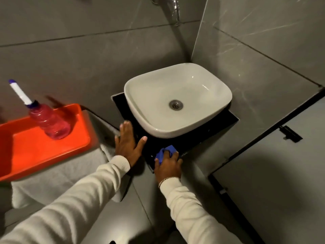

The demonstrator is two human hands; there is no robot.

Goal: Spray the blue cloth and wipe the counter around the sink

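Note:
A white basin [177,99] sits on a small black counter [219,123] set in a corner of grey tiled walls. My right hand [168,166] presses a bunched blue cloth [166,152] onto the counter's front edge, just below the basin. My left hand [127,142] lies flat with fingers spread on the counter's left front corner, holding nothing. A spray bottle [50,123] of pink liquid, with a white and purple nozzle, stands in an orange tray [26,154] to the left.
The orange tray rests on a white towel-covered surface [58,175]. A chrome tap [175,11] sticks out of the wall above the basin. A grey door with a black latch [290,133] is at the right.

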